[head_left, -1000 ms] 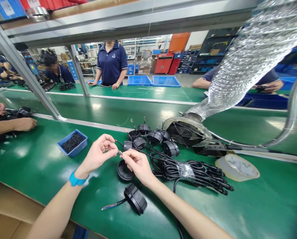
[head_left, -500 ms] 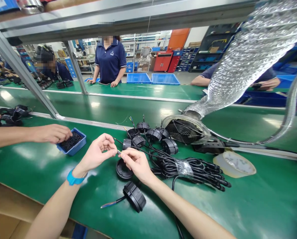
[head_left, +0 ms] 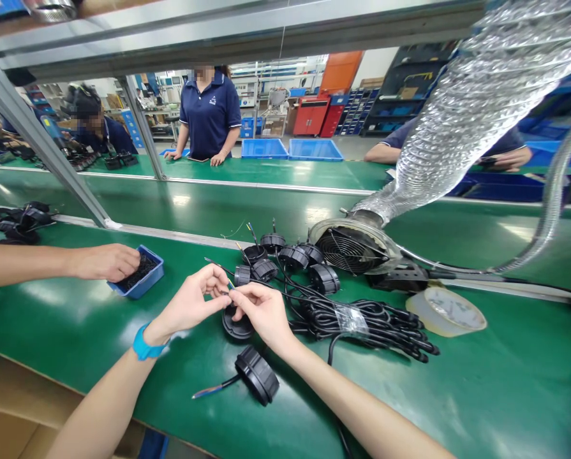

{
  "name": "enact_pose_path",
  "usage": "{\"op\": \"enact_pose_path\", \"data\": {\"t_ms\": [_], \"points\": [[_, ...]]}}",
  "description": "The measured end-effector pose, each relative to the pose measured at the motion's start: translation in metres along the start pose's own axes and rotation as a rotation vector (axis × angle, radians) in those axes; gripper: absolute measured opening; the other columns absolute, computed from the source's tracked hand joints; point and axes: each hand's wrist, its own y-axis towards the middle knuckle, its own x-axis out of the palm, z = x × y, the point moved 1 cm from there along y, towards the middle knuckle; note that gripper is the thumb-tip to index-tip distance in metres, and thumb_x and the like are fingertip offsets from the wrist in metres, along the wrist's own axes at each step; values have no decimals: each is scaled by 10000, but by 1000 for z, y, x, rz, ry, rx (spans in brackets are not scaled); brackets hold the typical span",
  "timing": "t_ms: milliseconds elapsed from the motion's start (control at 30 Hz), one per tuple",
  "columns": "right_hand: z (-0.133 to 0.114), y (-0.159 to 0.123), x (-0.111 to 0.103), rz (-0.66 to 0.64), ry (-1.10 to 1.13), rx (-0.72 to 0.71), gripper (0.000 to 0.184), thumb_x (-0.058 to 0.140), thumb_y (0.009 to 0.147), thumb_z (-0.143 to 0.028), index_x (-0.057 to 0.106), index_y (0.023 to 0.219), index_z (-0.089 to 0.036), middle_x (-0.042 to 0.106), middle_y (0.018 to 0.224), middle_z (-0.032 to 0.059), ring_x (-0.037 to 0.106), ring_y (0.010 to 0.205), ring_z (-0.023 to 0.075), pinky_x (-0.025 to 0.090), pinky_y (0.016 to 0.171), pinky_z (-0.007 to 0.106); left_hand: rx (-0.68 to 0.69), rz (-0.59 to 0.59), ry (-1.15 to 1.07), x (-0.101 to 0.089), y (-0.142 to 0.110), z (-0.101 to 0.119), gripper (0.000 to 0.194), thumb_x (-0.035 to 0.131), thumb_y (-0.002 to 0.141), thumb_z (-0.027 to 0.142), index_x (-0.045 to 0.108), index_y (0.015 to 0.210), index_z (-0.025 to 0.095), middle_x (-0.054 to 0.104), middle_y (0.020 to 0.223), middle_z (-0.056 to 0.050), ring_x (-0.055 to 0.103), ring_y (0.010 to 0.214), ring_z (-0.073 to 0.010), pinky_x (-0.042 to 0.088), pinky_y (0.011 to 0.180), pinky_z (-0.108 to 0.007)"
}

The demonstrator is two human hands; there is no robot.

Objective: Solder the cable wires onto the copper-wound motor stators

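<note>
Colored wire ends (head_left: pixel 231 284) stick up from the pinched fingers of my right hand (head_left: pixel 265 313). Close against them, my left hand (head_left: pixel 196 298), with a blue band on its wrist, pinches a small dark piece (head_left: pixel 224 293), too small to make out fully. Below the hands lies a round black cap (head_left: pixel 237 326), partly covered by my right fingers. Nearer to me, another black cap (head_left: pixel 257 376) rests tilted, with a short cable and bared brown and blue wires. Behind my hands stand several more black caps (head_left: pixel 293 257) with wires.
A bundle of black cables (head_left: pixel 362 326) lies to the right, beside a whitish tub (head_left: pixel 445 312). A fan hood (head_left: pixel 355 245) with a foil duct stands behind. At left, another person's hand (head_left: pixel 115 261) reaches into a blue box (head_left: pixel 146 280) of small black pieces.
My hands stay together, fingertips closer now, and the colored wire ends point more upward. The other person's hand has moved slightly within the blue box. The view has shifted slightly.
</note>
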Motion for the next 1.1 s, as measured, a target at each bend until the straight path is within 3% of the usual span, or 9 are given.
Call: {"op": "enact_pose_path", "data": {"t_ms": [133,300,467,533,667,1100], "points": [[-1,0,-1,-8,23,-10,293,759,741,-438,700,716,-153,640,543,9,583,425,129,420,435,219,-41,0,-56,2,1,-2,261,710,808,263,510,959,191,620,796,-1,601,715,-124,501,687,-250],[0,0,-1,19,33,-18,304,749,755,-443,675,682,-157,613,520,-5,577,409,123,427,441,219,-64,29,-44,-14,3,0,312,726,797,275,484,977,194,675,765,-15,637,673,-143,513,658,-268],[2,-1,1,16,30,-6,331,750,741,-474,674,684,-156,602,539,-7,570,405,122,418,417,214,79,343,-66,-18,1,1,320,753,781,326,504,928,190,688,801,-30,679,742,-168,535,720,-289],[2,-2,2,5,26,-8,337,751,735,-478,675,676,-155,601,564,-4,564,403,115,406,406,210,116,409,-52,-13,0,1,318,762,775,327,514,921,191,687,803,-28,684,770,-172,536,741,-290],[2,-3,4,-6,18,-18,320,750,740,-456,672,660,-157,594,586,-7,560,400,107,391,403,207,116,394,-36,-7,0,1,289,755,786,296,514,909,192,682,786,-19,675,748,-157,531,728,-276],[1,-4,4,-14,10,-12,322,746,741,-463,670,655,-163,589,580,-6,556,401,110,396,395,213,91,296,-35,-12,0,0,283,738,796,290,489,895,200,654,778,-7,659,740,-154,515,709,-273]]}}
